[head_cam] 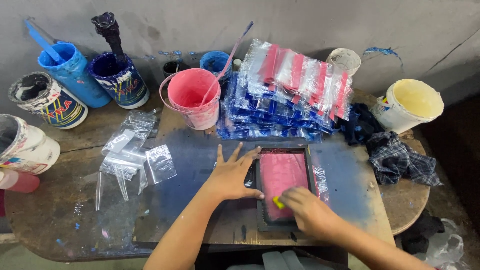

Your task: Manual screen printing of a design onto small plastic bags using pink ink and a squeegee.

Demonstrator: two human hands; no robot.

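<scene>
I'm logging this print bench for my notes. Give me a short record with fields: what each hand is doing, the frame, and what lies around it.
left hand: flat, fingers spread, on the frame's left edge
right hand: pressing a small yellow piece on the screen
screen frame: dark, pink ink inside
behind frame: stack of clear printed bags, pink bucket
left of frame: loose clear bags
right: checked cloth, cream bucket

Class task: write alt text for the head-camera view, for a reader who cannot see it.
A left hand presses flat beside a small dark-framed printing screen covered in pink ink, while the right hand drags a small yellow squeegee across it. Paint buckets and stacked clear plastic bags crowd the stained wooden table.
</scene>
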